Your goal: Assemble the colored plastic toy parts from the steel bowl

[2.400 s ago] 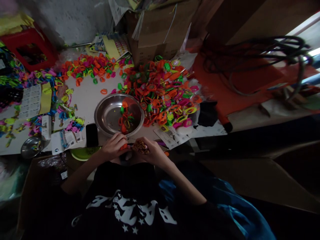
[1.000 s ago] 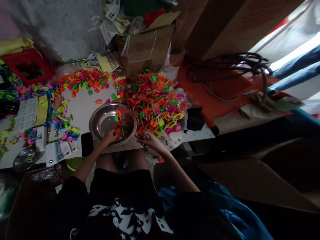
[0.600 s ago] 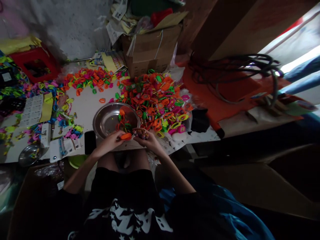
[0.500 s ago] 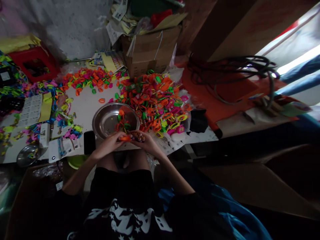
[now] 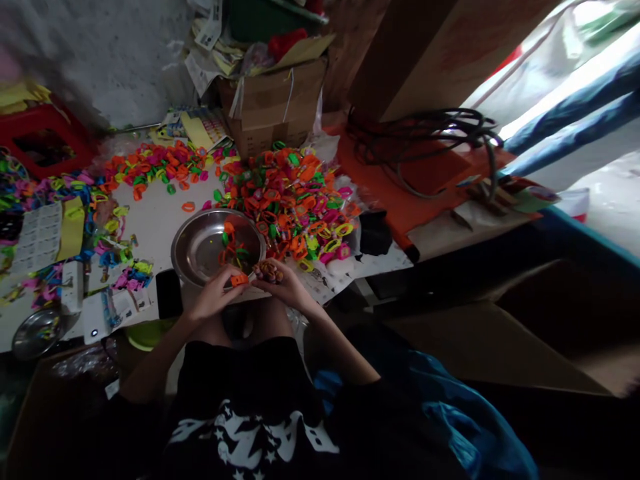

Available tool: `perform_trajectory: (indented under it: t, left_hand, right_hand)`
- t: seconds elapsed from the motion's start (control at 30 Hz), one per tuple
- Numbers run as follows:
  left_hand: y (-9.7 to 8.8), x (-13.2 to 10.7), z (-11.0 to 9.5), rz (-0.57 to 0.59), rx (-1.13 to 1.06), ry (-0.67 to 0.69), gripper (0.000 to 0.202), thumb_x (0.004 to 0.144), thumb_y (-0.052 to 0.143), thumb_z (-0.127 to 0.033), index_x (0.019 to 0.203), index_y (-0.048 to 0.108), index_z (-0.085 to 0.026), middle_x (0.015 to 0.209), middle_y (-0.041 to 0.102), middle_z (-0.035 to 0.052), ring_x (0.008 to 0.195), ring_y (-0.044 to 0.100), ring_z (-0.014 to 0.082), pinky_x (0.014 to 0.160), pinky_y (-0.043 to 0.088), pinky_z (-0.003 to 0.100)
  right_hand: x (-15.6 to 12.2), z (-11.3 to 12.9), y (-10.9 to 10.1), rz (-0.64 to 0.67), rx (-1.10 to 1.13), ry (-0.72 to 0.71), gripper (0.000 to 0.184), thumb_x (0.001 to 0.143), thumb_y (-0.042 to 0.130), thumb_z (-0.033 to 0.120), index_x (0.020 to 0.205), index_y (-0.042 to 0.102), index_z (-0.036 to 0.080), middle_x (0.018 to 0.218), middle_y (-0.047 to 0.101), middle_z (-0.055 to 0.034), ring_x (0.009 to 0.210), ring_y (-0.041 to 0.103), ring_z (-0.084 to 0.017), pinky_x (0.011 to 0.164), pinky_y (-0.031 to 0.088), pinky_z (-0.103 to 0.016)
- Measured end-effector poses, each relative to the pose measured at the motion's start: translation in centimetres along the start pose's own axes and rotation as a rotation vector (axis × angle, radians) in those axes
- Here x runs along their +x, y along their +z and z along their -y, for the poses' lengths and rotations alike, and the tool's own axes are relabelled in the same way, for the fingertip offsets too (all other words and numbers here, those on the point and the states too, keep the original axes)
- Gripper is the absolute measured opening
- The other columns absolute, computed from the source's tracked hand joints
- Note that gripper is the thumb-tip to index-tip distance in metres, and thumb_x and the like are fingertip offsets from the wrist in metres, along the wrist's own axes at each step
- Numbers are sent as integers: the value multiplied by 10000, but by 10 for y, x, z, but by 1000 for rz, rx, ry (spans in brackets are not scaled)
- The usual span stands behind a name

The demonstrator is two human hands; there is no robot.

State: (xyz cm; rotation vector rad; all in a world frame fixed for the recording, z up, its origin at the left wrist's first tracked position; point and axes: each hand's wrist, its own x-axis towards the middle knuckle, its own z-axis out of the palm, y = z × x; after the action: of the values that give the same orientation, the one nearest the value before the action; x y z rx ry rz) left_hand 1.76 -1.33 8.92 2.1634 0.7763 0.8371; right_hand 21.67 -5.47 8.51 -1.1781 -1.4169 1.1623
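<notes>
My left hand (image 5: 216,293) is closed on an orange plastic piece (image 5: 239,280) that looks like a toy watch, over the near rim of a steel bowl (image 5: 193,250). Close beside it, my right hand (image 5: 289,288) grips a bunch of small brown patterned pieces (image 5: 269,271), too small to make out singly. The fingertips of both hands nearly meet. Inside the bowl lie a few orange and green toy watches (image 5: 229,239). A large heap of bright toy watches (image 5: 295,200) lies just beyond and to the right of the bowl.
A cardboard box (image 5: 273,100) stands behind the heap. Coiled black cable (image 5: 425,133) rests on an orange surface at right. On the left are a dark phone (image 5: 169,293), a printed sheet (image 5: 39,240), a red stool (image 5: 45,140) and a smaller metal bowl (image 5: 37,332).
The view has shifted, so the table things sit farther left. My hands have drawn slightly apart, and the orange piece now shows in my left hand, separate from the brown bunch in my right.
</notes>
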Motion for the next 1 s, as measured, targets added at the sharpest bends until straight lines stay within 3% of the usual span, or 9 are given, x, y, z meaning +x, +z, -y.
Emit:
perform_trajectory:
  t: [0.13, 0.33, 0.57, 0.73, 0.87, 1.0]
  left_hand:
    - [-5, 2, -11, -67, 228, 53, 219, 889, 561, -375, 848, 520, -164, 791, 559, 17, 797, 544, 147, 730, 447, 263]
    - [-12, 3, -24, -59, 462, 162, 206, 921, 510, -353, 854, 537, -159, 811, 600, 31, 824, 547, 177, 779, 440, 317]
    - [-17, -1, -27, -36, 543, 153, 200, 934, 483, -329, 871, 552, -153, 825, 592, 35, 843, 536, 187, 793, 438, 334]
    - [-23, -3, -29, -8, 642, 254, 165, 937, 484, -289, 925, 575, -152, 880, 602, 50, 878, 524, 184, 809, 438, 334]
    - [-30, -7, -26, 26, 669, 365, 102, 916, 521, -207, 991, 585, -185, 979, 607, 45, 1018, 507, 192, 938, 430, 382]
    - [-34, -15, -19, 12, 585, 422, 165, 884, 556, -141, 1040, 569, -195, 1032, 598, 47, 1107, 493, 188, 1023, 420, 411]
  right_hand:
    - [-8, 10, -6, -15, -154, -40, 318, 773, 672, 373, 990, 562, 167, 861, 600, -8, 775, 553, -137, 693, 435, -225]
    - [-18, 35, -3, 29, -382, -178, 238, 845, 594, 305, 1050, 584, 184, 944, 657, -45, 834, 621, -166, 743, 461, -242]
    - [-23, 48, -1, 76, -496, -177, 272, 835, 575, 229, 1104, 604, 212, 993, 687, -46, 853, 656, -178, 748, 484, -254]
    - [-21, 51, -3, 116, -521, -150, 265, 837, 560, 250, 1092, 613, 200, 983, 697, -50, 855, 665, -184, 730, 481, -250]
    - [-21, 54, -5, 168, -527, -108, 271, 845, 551, 306, 1075, 625, 185, 918, 704, -55, 821, 669, -198, 715, 482, -258]
    - [-24, 59, 0, 171, -474, -74, 259, 837, 570, 331, 1032, 635, 172, 873, 700, -53, 775, 659, -191, 706, 479, -256]
